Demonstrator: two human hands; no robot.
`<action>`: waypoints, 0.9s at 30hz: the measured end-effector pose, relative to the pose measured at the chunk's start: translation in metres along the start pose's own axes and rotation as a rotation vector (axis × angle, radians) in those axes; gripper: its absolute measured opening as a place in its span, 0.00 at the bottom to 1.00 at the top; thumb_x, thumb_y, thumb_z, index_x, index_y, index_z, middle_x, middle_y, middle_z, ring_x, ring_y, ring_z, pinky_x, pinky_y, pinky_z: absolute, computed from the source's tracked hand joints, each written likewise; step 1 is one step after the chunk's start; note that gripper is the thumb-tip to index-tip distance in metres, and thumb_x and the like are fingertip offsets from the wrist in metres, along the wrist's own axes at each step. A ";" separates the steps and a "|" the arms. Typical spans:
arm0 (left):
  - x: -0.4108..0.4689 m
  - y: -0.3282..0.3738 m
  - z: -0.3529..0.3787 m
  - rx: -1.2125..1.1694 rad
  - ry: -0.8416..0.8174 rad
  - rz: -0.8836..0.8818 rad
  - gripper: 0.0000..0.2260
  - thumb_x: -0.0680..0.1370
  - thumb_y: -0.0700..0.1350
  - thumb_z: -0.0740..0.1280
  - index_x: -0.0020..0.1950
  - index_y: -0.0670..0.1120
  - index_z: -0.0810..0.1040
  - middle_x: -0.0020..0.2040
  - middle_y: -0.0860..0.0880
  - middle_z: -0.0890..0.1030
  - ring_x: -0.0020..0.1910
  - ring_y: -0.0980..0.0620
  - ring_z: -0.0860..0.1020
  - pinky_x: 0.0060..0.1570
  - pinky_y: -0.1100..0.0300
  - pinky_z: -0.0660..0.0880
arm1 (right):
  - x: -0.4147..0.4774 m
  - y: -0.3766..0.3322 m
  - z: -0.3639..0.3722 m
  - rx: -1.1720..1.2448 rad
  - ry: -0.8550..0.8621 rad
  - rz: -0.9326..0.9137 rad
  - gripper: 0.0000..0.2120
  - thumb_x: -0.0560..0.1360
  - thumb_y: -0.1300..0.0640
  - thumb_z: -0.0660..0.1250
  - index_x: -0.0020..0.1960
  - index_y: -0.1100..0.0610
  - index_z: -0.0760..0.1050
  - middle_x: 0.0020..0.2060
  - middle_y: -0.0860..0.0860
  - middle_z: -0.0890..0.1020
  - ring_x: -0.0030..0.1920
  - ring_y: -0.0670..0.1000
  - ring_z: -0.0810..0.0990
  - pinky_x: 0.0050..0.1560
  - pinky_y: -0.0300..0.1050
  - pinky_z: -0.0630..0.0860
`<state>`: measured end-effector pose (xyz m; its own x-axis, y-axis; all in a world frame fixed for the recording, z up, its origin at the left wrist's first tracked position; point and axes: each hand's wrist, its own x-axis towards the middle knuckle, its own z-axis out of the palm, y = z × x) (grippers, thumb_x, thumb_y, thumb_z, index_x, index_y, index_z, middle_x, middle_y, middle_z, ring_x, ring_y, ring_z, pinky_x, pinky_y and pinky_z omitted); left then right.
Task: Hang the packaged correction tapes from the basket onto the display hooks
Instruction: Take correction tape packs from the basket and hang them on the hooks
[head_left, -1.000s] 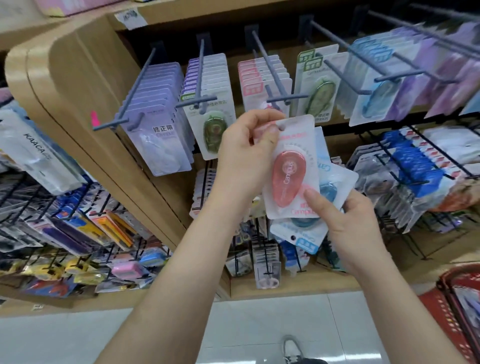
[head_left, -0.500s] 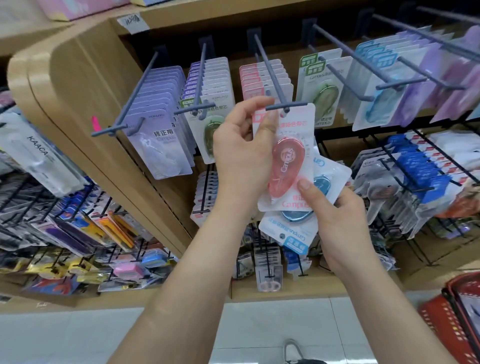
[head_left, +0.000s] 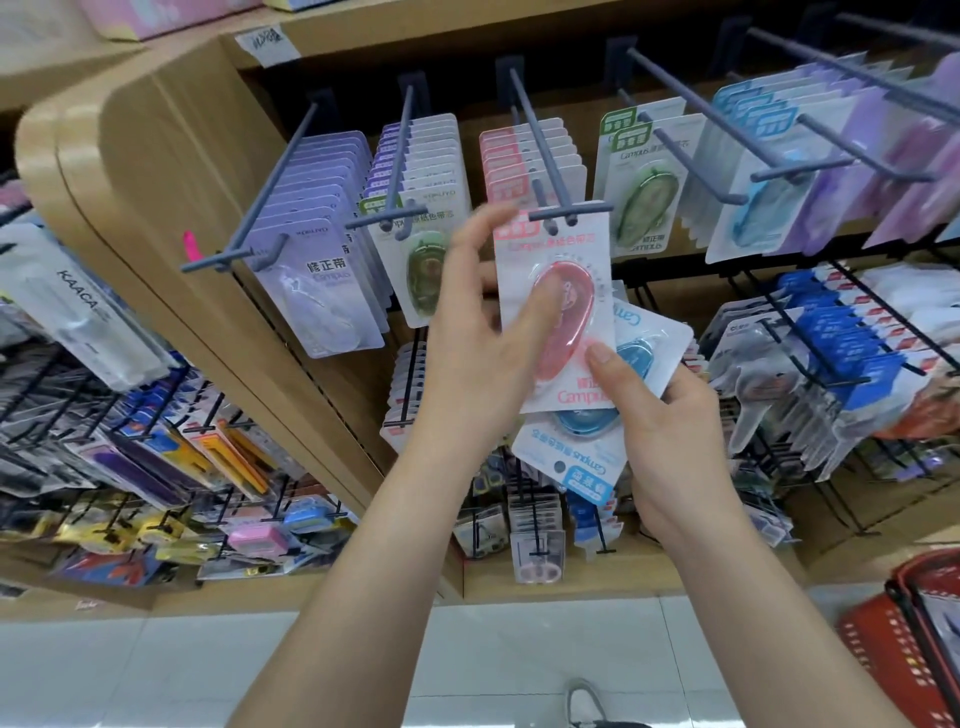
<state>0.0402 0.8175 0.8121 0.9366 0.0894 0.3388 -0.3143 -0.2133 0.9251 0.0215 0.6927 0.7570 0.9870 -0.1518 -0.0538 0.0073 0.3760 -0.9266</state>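
Pink pack (head_left: 558, 312) now appears threaded on the hook (head_left: 569, 212) above my left hand (head_left: 478, 353); fingers released, thumb just touching. My right hand (head_left: 675, 441) still grasps the blue packs (head_left: 576, 462), unhung

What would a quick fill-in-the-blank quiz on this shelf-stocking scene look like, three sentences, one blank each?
The front pack at the tip of the hook holds a ____ dispenser.
The right hand grips spare packs whose dispensers are ____.
The basket at the lower right is ____.
Missing words: pink, blue, red.
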 end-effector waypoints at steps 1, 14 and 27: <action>-0.011 -0.005 -0.004 0.050 -0.044 -0.018 0.21 0.77 0.45 0.71 0.67 0.59 0.70 0.57 0.50 0.81 0.52 0.51 0.82 0.51 0.48 0.81 | 0.001 0.000 0.000 -0.008 -0.003 -0.011 0.12 0.70 0.50 0.72 0.51 0.54 0.82 0.45 0.53 0.87 0.45 0.54 0.87 0.41 0.49 0.83; 0.022 -0.035 0.012 0.538 0.091 -0.101 0.29 0.78 0.51 0.70 0.77 0.58 0.64 0.56 0.48 0.82 0.46 0.60 0.73 0.50 0.67 0.71 | 0.007 -0.008 -0.032 -0.043 0.155 -0.105 0.07 0.82 0.59 0.61 0.49 0.54 0.77 0.36 0.41 0.85 0.37 0.40 0.83 0.34 0.34 0.77; -0.021 -0.021 0.031 -0.012 -0.230 -0.160 0.11 0.75 0.50 0.73 0.56 0.56 0.78 0.47 0.54 0.83 0.46 0.56 0.81 0.47 0.58 0.80 | -0.005 -0.015 -0.055 -0.266 -0.115 -0.210 0.08 0.68 0.51 0.72 0.47 0.45 0.85 0.47 0.46 0.87 0.49 0.46 0.85 0.47 0.41 0.81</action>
<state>0.0322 0.7898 0.7797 0.9846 -0.1029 0.1414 -0.1599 -0.2024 0.9662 0.0078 0.6378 0.7505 0.9801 -0.0909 0.1765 0.1849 0.0940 -0.9782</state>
